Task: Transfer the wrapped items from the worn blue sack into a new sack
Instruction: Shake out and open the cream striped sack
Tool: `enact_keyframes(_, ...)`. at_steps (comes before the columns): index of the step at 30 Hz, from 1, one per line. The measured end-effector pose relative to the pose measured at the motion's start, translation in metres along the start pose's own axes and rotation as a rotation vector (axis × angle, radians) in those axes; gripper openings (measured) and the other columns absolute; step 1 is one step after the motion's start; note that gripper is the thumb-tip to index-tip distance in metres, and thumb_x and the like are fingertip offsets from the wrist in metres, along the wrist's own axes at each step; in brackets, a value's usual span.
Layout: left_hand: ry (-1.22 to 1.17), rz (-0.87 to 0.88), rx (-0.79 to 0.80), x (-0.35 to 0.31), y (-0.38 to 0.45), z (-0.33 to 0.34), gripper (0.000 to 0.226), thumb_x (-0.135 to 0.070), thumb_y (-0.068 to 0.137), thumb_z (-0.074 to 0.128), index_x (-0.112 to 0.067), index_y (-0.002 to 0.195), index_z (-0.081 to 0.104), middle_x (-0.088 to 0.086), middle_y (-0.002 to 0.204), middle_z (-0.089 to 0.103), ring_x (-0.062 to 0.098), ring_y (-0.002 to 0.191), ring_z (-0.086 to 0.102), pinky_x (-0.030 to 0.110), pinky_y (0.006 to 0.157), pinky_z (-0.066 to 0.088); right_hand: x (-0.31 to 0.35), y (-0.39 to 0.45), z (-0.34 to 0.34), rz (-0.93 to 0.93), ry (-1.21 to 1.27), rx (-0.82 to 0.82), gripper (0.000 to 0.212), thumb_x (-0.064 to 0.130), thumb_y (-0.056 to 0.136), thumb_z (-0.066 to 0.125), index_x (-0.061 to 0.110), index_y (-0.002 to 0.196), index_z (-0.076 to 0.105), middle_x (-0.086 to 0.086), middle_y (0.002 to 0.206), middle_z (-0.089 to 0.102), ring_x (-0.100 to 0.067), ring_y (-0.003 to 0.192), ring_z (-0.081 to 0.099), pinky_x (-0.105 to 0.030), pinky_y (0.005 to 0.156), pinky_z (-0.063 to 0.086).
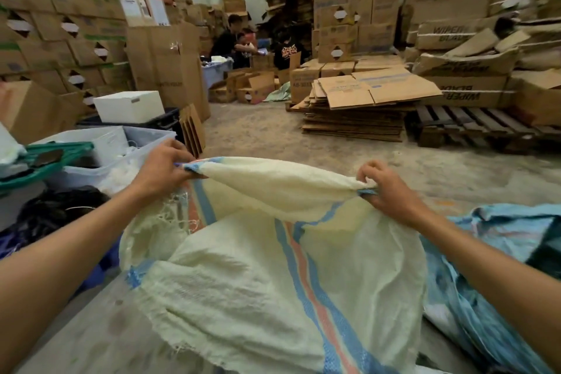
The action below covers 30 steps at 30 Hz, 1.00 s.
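Observation:
A cream woven sack (273,276) with blue and orange stripes is spread out in front of me. My left hand (161,170) pinches its far edge at the left corner. My right hand (385,188) pinches the same edge at the right, so the edge is stretched between both hands. The sack's near edges are frayed. The worn blue sack (498,255) lies crumpled on the floor to the right, partly under my right forearm. No wrapped items are visible.
Grey plastic bins (100,158) with a green lid and a white box stand at the left. Flattened cardboard (364,100) and a wooden pallet (473,127) lie ahead on the right. Stacked cartons line the walls. Several people sit far back among boxes.

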State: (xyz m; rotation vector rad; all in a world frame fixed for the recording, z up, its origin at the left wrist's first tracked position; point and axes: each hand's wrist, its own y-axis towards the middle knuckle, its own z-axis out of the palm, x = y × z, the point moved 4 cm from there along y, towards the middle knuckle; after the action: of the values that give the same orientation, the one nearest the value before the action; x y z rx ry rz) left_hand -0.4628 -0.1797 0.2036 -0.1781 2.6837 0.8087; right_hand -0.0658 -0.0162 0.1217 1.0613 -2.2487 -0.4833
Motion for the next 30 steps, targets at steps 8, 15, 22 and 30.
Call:
enact_keyframes(8, 0.275, -0.342, -0.073, -0.021, -0.003, 0.027, 0.018, -0.015, 0.085, 0.065, -0.018, 0.101, 0.073, 0.011, 0.096, 0.069, 0.033, 0.09, 0.062, 0.042, 0.073, 0.054, 0.0, -0.032, 0.043, 0.646, -0.155, -0.005, 0.012, 0.02, 0.09, 0.059, 0.023, 0.089, 0.07, -0.009, 0.079, 0.066, -0.029, 0.072, 0.061, -0.032, 0.06, 0.042)
enact_keyframes(15, -0.654, -1.015, 0.323, -0.011, -0.021, 0.052, 0.024, 0.006, 0.098, 0.041, -0.004, 0.079, 0.051, 0.009, 0.064, 0.046, 0.019, 0.053, 0.045, 0.024, 0.047, 0.042, 0.016, -0.008, 0.056, 1.319, 1.485, -0.073, 0.032, -0.001, 0.091, 0.027, -0.001, 0.101, 0.057, -0.021, 0.081, 0.067, -0.034, 0.072, 0.067, -0.044, 0.06, 0.055)
enact_keyframes(22, -0.935, -0.989, 0.477, -0.005, -0.036, 0.036, 0.019, -0.012, 0.086, 0.045, 0.001, 0.083, 0.058, 0.018, 0.062, 0.067, 0.03, 0.049, 0.064, 0.035, 0.064, 0.047, 0.011, 0.004, 0.021, 1.115, 1.433, 0.006, 0.02, 0.009, 0.066, 0.041, 0.003, 0.054, 0.056, -0.01, 0.047, 0.055, -0.023, 0.038, 0.057, -0.023, 0.044, 0.05)
enact_keyframes(30, -0.925, -0.574, 0.553, 0.01, -0.013, -0.007, 0.072, -0.004, 0.032, 0.089, -0.002, 0.1, 0.066, 0.023, 0.088, 0.07, 0.029, 0.069, 0.071, 0.036, 0.055, 0.06, -0.003, 0.015, -0.007, 0.51, 0.72, 0.477, 0.063, 0.02, 0.058, 0.092, 0.016, 0.108, 0.053, -0.01, 0.094, 0.069, -0.02, 0.078, 0.065, -0.031, 0.064, 0.057)
